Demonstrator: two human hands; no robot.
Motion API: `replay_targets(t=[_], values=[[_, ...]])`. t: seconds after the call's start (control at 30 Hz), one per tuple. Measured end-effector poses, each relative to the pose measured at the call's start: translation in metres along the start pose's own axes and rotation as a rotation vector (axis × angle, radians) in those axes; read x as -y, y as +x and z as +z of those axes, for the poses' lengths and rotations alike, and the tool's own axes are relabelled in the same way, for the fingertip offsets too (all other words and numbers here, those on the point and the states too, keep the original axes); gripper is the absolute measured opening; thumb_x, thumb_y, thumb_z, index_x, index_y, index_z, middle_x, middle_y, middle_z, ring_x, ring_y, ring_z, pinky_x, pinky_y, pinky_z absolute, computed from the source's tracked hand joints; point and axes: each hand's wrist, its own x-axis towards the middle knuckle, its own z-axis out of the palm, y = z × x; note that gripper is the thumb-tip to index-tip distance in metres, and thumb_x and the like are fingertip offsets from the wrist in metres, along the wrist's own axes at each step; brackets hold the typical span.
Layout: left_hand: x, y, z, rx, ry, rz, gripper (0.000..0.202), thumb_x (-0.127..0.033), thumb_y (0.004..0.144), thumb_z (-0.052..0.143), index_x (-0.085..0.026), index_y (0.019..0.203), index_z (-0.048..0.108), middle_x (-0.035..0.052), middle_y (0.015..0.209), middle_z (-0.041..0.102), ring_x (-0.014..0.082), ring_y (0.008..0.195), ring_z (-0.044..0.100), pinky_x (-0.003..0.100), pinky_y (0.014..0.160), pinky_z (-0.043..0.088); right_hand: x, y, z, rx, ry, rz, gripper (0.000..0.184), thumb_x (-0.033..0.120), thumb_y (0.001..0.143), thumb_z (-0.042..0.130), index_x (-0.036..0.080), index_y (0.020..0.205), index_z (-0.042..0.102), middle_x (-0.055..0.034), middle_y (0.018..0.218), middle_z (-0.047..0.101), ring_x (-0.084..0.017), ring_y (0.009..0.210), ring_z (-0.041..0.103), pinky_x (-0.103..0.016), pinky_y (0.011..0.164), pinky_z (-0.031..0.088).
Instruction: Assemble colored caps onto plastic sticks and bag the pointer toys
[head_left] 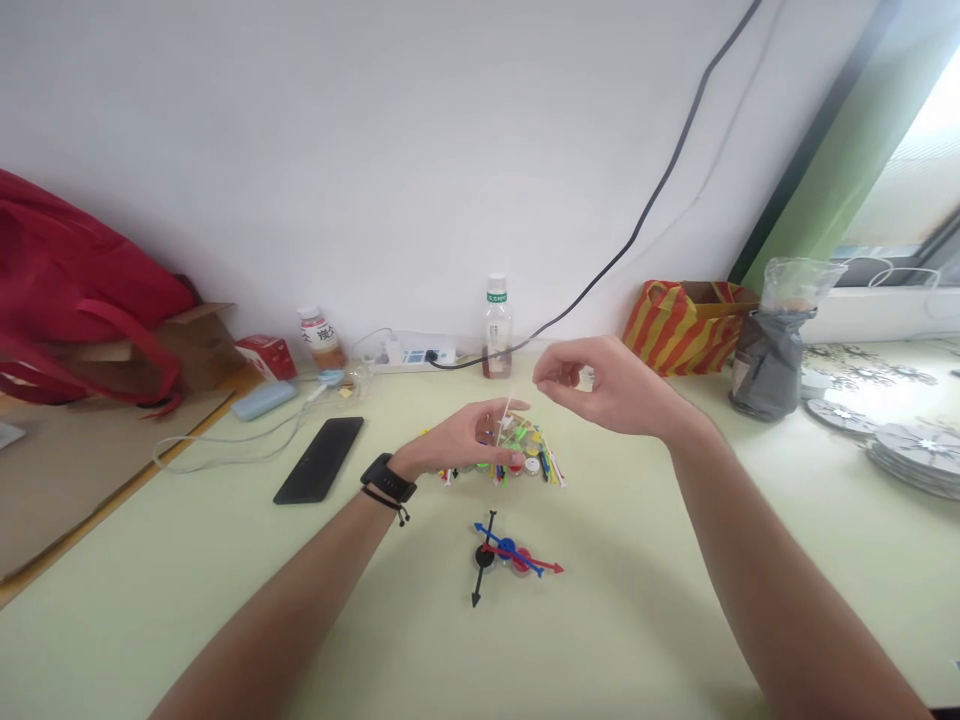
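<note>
My left hand [472, 437], with a black watch on its wrist, holds a thin white arrow pointer [503, 424] upright between thumb and fingers. To its right and a little higher, my right hand [592, 382] is closed in a pinch; whatever its fingertips hold cannot be made out. Partly behind and below my left hand lies a pile of small coloured arrows and round discs [534, 450]. Closer to me, a black arrow spinner [484, 556], a blue arrow spinner [507, 548] and a red arrow spinner [523, 560] lie together, their arrows crossing.
A black phone [319, 460] lies on the left. Along the wall stand a drink bottle [497, 335], another bottle [321, 338], a power strip [416, 352] and a striped bag [679, 330]. Stacked grey discs [919, 455] sit far right. A red bag [82, 280] is at left.
</note>
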Motion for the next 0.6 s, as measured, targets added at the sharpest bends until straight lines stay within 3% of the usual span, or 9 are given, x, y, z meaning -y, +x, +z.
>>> replay_targets(t=[0.07, 0.2, 0.4, 0.5, 0.6], values=[[0.000, 0.000, -0.001, -0.031, -0.002, 0.052, 0.076, -0.034, 0.077, 0.088, -0.025, 0.146, 0.056, 0.0150, 0.138, 0.065, 0.0303, 0.127, 0.064, 0.048, 0.107, 0.051, -0.005, 0.000, 0.004, -0.040, -0.019, -0.012, 0.014, 0.016, 0.087, 0.055, 0.021, 0.087, 0.068, -0.0033, 0.086, 0.071, -0.018, 0.079, 0.061, -0.030, 0.072, 0.046], [0.001, 0.001, -0.007, -0.135, 0.044, 0.086, 0.083, -0.034, 0.073, 0.091, -0.028, 0.147, 0.055, 0.0155, 0.146, 0.060, 0.0326, 0.134, 0.059, 0.051, 0.112, 0.046, -0.012, 0.003, 0.011, 0.114, -0.049, -0.012, 0.011, 0.013, 0.081, 0.058, 0.020, 0.080, 0.067, -0.0013, 0.079, 0.070, -0.016, 0.073, 0.060, -0.029, 0.068, 0.045], [0.008, 0.001, -0.008, -0.095, 0.033, 0.025, 0.089, -0.033, 0.075, 0.090, -0.027, 0.153, 0.047, 0.0189, 0.150, 0.056, 0.0321, 0.132, 0.060, 0.049, 0.109, 0.048, -0.004, 0.005, 0.009, 0.059, 0.025, -0.007, 0.010, 0.016, 0.084, 0.058, 0.021, 0.084, 0.067, -0.0017, 0.083, 0.071, -0.016, 0.075, 0.061, -0.029, 0.069, 0.046], [0.011, 0.003, -0.001, -0.079, -0.005, -0.011, 0.087, -0.034, 0.077, 0.089, -0.025, 0.153, 0.047, 0.0178, 0.139, 0.064, 0.0287, 0.121, 0.067, 0.044, 0.101, 0.053, -0.001, 0.004, 0.006, 0.012, 0.026, 0.017, 0.009, 0.020, 0.086, 0.059, 0.021, 0.085, 0.067, -0.0019, 0.084, 0.072, -0.015, 0.071, 0.060, -0.028, 0.066, 0.045], [0.011, 0.006, 0.006, -0.082, 0.020, -0.017, 0.069, -0.039, 0.079, 0.086, -0.019, 0.140, 0.059, 0.0129, 0.115, 0.074, 0.0254, 0.102, 0.072, 0.038, 0.087, 0.056, -0.001, 0.001, 0.000, 0.060, -0.002, 0.106, 0.013, 0.031, 0.089, 0.062, 0.021, 0.086, 0.070, -0.0019, 0.084, 0.072, -0.013, 0.060, 0.058, -0.028, 0.059, 0.041]])
